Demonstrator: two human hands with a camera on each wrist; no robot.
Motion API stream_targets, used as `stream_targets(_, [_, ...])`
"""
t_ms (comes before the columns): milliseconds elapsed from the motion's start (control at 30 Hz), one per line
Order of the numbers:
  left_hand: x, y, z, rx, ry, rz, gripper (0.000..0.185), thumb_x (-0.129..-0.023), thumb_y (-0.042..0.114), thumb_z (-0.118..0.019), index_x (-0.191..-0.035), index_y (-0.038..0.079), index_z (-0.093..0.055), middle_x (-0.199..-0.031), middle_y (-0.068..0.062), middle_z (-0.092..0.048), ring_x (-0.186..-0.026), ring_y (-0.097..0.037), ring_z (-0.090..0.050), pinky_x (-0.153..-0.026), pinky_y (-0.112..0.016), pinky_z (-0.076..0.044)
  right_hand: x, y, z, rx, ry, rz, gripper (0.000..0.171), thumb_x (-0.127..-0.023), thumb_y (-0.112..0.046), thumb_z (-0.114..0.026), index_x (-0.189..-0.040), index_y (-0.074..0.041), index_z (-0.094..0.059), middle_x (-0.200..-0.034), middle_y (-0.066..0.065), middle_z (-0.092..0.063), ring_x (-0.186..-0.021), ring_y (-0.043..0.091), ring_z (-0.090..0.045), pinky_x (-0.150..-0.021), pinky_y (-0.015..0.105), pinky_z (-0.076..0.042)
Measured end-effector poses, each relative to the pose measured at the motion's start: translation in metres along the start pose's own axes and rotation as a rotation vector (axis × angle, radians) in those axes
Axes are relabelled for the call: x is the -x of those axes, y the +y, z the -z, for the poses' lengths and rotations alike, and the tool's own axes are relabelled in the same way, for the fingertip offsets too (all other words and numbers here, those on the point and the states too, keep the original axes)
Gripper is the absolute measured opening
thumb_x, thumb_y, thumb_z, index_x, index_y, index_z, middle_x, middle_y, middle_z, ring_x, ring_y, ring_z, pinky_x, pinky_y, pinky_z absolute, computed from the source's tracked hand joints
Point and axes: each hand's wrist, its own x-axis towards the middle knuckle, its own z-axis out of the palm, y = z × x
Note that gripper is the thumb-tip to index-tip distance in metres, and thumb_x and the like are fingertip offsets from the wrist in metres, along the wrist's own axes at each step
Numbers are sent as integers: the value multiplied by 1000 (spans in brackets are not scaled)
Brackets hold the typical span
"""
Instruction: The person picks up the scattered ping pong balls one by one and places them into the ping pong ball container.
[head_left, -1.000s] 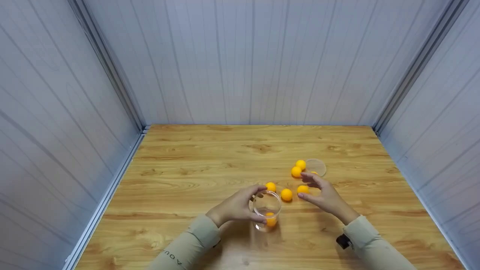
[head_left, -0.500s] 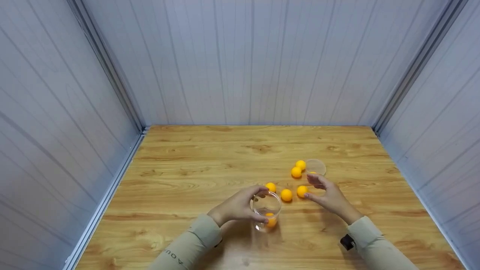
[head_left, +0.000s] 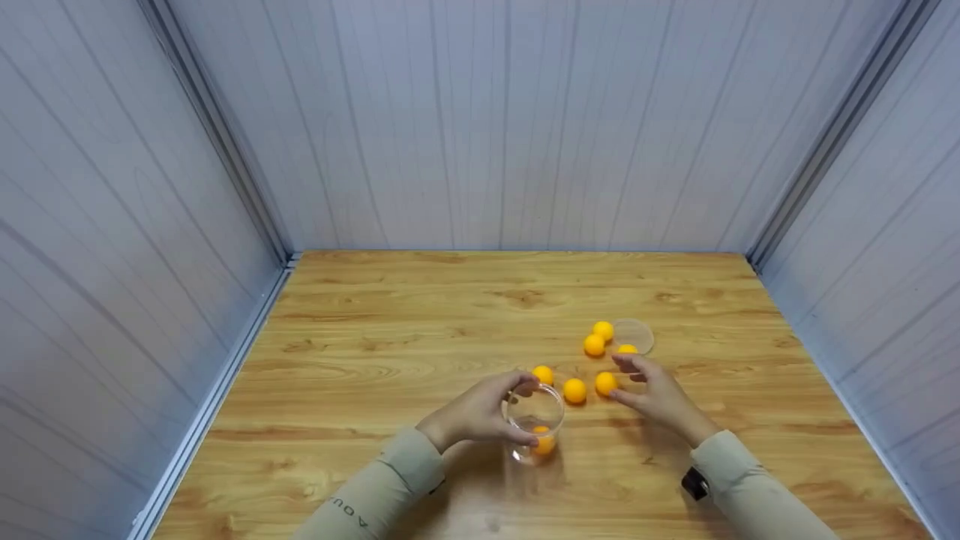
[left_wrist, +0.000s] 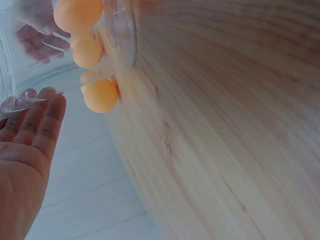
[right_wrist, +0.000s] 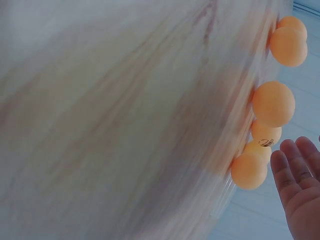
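The left hand (head_left: 476,415) grips a clear plastic cup (head_left: 533,421) that stands on the wooden table (head_left: 390,360). Its fingers curl around the cup's side. One orange ball (head_left: 543,441) sits at the bottom of the cup.

The right hand (head_left: 656,395) hovers low over the table with its fingers loose and spread, holding nothing. Its fingertips are right beside an orange ball (head_left: 605,383) on the table. Another ball (head_left: 574,390) lies just left of that one, and one more (head_left: 543,374) lies by the cup's far rim. Three more balls sit near a clear round lid (head_left: 634,334), farther back.
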Motion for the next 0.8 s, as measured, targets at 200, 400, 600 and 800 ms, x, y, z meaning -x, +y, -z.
stream_targets(200, [1,1,1,-7,1,-3,77,-84,40,-96,-147,17,-59,-148,-13,-66,-136,-24,-64,-117,-45,-51,-2,0,-3,37,-42,-30,57,-97,-5,-81,-147,10,-57,-147,32,-61,-130,48,-62,-112,66,-51])
stream_targets(400, [1,0,1,11,0,-1,78,-83,38,-97,-148,16,-58,-149,-14,-66,-136,-24,-63,-118,-45,-50,-6,0,-6,63,-62,-55,57,-97,-4,-80,-147,11,-57,-147,32,-61,-129,47,-62,-112,66,-51])
stream_targets(600, [1,0,0,15,3,13,80,-82,37,-98,-148,17,-58,-150,-14,-65,-137,-25,-63,-119,-46,-49,-10,1,-7,68,-85,-80,58,-97,-4,-80,-148,9,-56,-148,32,-60,-128,47,-63,-111,65,-52])
stream_targets(800, [1,3,0,21,4,14,82,-82,38,-97,-150,14,-57,-151,-14,-65,-136,-26,-64,-119,-45,-50,-15,4,-8,77,-109,-85,57,-98,-5,-80,-149,6,-57,-147,29,-62,-127,46,-65,-109,64,-54])
